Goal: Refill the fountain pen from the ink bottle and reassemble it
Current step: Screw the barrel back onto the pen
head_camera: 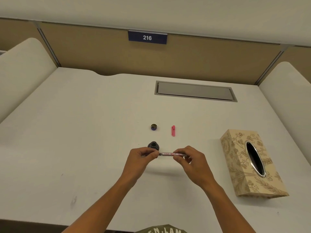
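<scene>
I hold the pink fountain pen point(167, 154) level above the white desk point(84, 132), between both hands. My left hand point(143, 158) pinches its left end and hides that end. My right hand point(188, 159) pinches the barrel from the right. Just behind my left fingers stands the dark ink bottle point(153, 145), with its mouth uncovered. Farther back, the bottle's lid point(154, 127) lies on the desk. To the right of the lid, the pink pen cap point(173, 130) lies by itself.
A patterned beige tissue box point(250, 163) lies on the desk at the right. A grey hatch point(195, 91) is set into the desk at the back. Padded partitions close in both sides, and a panel with the sign 216 point(147, 37) closes the back.
</scene>
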Demonstrator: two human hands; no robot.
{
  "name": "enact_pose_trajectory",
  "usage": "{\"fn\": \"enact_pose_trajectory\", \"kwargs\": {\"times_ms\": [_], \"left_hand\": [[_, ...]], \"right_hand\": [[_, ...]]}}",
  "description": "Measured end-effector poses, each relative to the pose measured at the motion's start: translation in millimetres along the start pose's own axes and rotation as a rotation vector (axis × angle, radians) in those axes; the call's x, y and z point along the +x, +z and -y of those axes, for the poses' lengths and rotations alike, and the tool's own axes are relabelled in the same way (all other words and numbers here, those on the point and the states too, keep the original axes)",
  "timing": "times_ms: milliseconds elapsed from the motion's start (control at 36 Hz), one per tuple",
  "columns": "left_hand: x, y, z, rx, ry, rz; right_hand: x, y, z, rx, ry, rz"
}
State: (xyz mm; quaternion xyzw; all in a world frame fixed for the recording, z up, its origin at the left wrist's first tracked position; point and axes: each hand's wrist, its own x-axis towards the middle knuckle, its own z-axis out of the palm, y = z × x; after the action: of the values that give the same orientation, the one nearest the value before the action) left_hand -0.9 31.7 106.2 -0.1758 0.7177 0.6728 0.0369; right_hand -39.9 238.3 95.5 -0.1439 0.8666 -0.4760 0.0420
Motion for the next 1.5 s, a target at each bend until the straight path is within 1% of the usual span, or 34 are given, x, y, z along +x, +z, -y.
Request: {"fn": "enact_pose_trajectory", "kwargs": {"times_ms": [278,500,639,750,861,1167,1389,1500], "left_hand": [[0.4,2.7,-1.5,-0.007,0.014,-0.013],[1.5,2.7,1.3,0.031,0.013,0.006],[2.3,2.5,4.4,0.049,0.005,0.010],[3.6,1.3,8.8,0.095,0.020,-0.009],[4.7,-0.2,10.9,0.123,0.045,-0.022],[-1.0,-1.4,10.9,0.102,0.038,-0.036],[-9.7,0.0,13.2,0.076,0.037,-0.057],[-12.0,-1.0,12.9,0.071,0.038,-0.069]], "right_hand": [[1.4,-2.0,-6.1,-0.096,-0.021,0.001],[1.0,-2.2,-7.1,-0.190,-0.016,0.012],[1.1,-2.3,-5.6,-0.191,-0.011,0.032],[0.5,-1.8,-2.7,-0.343,-0.047,0.108],[0.7,1.1,1.5,-0.422,-0.093,0.092],[-5.9,6.1,-1.7,-0.398,-0.119,0.063],[-13.7,9.6,-5.9,-0.308,-0.050,0.086],[-19.2,9.7,-4.5,-0.293,-0.049,0.100]]}}
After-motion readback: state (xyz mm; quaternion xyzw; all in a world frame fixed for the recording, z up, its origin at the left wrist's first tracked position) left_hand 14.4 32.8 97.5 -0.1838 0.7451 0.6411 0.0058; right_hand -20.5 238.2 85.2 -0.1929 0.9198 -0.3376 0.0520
